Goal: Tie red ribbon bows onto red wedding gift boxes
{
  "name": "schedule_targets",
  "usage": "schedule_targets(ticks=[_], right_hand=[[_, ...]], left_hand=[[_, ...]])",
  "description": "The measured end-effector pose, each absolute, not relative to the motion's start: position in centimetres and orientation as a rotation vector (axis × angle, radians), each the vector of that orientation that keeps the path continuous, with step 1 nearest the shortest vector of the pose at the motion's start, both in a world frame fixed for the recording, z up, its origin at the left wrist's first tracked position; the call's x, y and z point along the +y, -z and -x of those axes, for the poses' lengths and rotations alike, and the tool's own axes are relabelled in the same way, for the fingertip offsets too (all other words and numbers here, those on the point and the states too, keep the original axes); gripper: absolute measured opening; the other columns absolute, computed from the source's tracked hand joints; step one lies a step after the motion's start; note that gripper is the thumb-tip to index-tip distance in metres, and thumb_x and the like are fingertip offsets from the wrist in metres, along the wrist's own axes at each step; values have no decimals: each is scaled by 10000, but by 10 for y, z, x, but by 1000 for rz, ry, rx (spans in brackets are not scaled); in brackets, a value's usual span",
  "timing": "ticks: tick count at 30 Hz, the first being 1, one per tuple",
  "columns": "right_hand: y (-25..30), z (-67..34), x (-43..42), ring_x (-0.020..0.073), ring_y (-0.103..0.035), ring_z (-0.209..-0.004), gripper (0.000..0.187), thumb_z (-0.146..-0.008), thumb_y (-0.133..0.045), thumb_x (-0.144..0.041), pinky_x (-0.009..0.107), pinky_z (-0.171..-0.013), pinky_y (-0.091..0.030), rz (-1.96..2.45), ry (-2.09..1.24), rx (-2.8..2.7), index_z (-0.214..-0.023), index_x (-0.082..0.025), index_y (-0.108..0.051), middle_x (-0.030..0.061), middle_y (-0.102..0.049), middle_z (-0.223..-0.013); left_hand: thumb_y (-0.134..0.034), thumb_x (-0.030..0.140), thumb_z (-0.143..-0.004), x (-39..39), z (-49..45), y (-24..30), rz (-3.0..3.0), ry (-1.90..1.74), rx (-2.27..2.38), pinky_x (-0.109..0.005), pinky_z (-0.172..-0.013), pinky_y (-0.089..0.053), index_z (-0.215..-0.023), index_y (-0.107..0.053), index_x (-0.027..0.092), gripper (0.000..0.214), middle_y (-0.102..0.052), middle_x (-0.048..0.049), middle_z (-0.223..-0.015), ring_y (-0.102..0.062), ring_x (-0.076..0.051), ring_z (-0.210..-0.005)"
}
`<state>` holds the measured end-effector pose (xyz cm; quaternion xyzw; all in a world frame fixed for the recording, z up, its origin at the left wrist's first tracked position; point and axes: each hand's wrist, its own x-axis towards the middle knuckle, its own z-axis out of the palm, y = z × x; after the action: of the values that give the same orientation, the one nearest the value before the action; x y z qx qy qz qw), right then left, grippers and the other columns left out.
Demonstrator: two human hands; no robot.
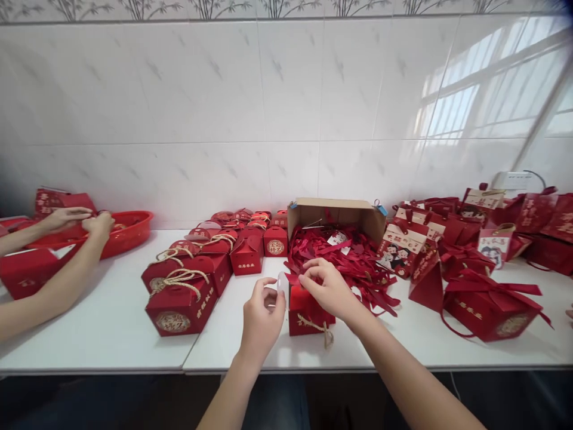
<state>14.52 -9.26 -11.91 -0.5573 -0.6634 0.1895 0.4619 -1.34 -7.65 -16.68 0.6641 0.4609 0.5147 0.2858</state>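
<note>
A red gift box stands on the white table in front of me, its twisted cord handle hanging down the front. My left hand is at the box's left side, with fingers curled and thumb and forefinger brought together. A small pale oval spot shows at its fingertips; I cannot tell what it is. Over the top of the box, my right hand has its fingers pinched at a red flap of the box. The box's right top part is hidden beneath this hand.
Behind the box, an open cardboard carton spills red ribbons. Corded red boxes stand in rows to the left. More red boxes and bags crowd the right. Another person's hands work by a red basin.
</note>
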Motion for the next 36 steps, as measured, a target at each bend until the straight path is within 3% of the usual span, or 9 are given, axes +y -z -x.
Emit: schedule_targets(ticks=[7,14,18,23,26,29,32,36], right_hand=[[123,-140,-87,271,-466,-1214,228,-778,-565,-261,481,-993,-239,1573,-501,-1668,-577,-199,-653,58,-607,-1215],[112,-141,-80,288,-513,-1188,260,-796,-569,-305,491,-1026,-203,1535,-629,-1746,-579,-203,-670,65,-610,-1238],[110,-140,-75,293,-526,-1173,286,-812,-563,-336,495,-1011,-227,1529,-630,-1807,-580,-199,-660,77,-621,-1216],[112,-137,-73,292,-485,-1220,296,-824,-556,-328,506,-1013,-224,1532,-615,-1844,-576,-195,-649,92,-630,-1189],[115,-144,-76,298,-436,-1267,274,-845,-540,-397,534,-1029,-212,1525,-527,-1819,-722,-213,-701,107,-613,-1211],[123,-162,-83,279,-418,-1276,287,-862,-517,-424,498,-1044,-259,1466,-340,-1648,-919,-208,-697,130,-576,-1241],[139,-184,-95,251,-501,-1172,299,-867,-514,-436,423,-995,-366,1379,-314,-1470,-963,-192,-657,127,-585,-1185],[165,-196,-111,228,-593,-957,355,-838,-551,-502,353,-822,-465,1350,-497,-1366,-1010,-195,-601,102,-629,-1067]], left_hand=[[-556,348,-815,-81,11,168,-1692,-1367,1130,-257,-573,-496,-973,-463,212,228,-609,20,-668,-594,-149,-584],[-566,369,-826,-87,11,162,-1699,-1300,1106,-256,-598,-491,-995,-460,219,250,-623,19,-690,-604,-149,-612],[-527,478,-835,-78,12,160,-1541,-1263,1092,-265,-564,-508,-1030,-443,223,332,-607,30,-660,-614,-155,-579],[-419,533,-842,-56,14,153,-1602,-1061,1076,-241,-486,-466,-756,-483,188,362,-526,23,-581,-567,-139,-512],[-409,467,-829,-47,19,156,-1767,-998,1153,-247,-526,-453,-680,-465,196,315,-499,24,-557,-544,-139,-524],[-491,401,-768,-42,32,169,-1857,-940,1318,-274,-562,-420,-587,-465,200,271,-504,11,-531,-526,-163,-535],[-583,291,-663,-37,50,183,-1922,-900,1604,-326,-617,-388,-500,-463,201,221,-526,-36,-556,-545,-235,-625],[-594,226,-646,-36,65,181,-1958,-1038,1926,-372,-733,-374,-597,-506,206,103,-578,-109,-791,-537,-334,-909]])
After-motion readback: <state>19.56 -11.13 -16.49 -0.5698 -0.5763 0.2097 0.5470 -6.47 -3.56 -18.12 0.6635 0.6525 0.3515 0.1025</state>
